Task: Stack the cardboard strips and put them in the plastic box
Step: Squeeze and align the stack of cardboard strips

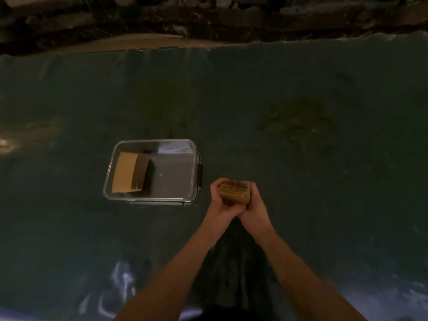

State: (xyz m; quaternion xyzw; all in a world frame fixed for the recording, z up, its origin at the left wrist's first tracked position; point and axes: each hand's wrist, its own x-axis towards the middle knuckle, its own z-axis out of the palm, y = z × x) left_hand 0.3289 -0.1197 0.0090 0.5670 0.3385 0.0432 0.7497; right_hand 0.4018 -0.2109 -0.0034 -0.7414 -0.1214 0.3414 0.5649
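- Squaring up a stack of cardboard strips (234,193), both hands press it from either side, just right of the plastic box's near right corner and above the dark green sheet.
- The left hand (218,201) is wrapped around the stack's left side and the right hand (251,205) around its right side; the thumbs meet at the near edge, so both hands are closed on the same bundle.
- The strips' layered far ends show between the fingertips, looking fairly even, though the dim light hides small misalignments.
- The clear plastic box (111,172) sits open, with no lid on it, to the left of the hands; a dark clip shows on its right wall.
- Inside it, an earlier-made stack of cardboard (129,172) leans against the left wall, tilted, leaving the right part of the box floor bare.
- Progress, as I judge it: one bundle is already in, a second is gathered and in hand, and no loose strips are visible on the sheet (301,158). What seems left is carrying this bundle left over the rim and setting it in the bare right part.
- Farther out, the sheet is stained and wrinkled, and rubble lies along its far edge.
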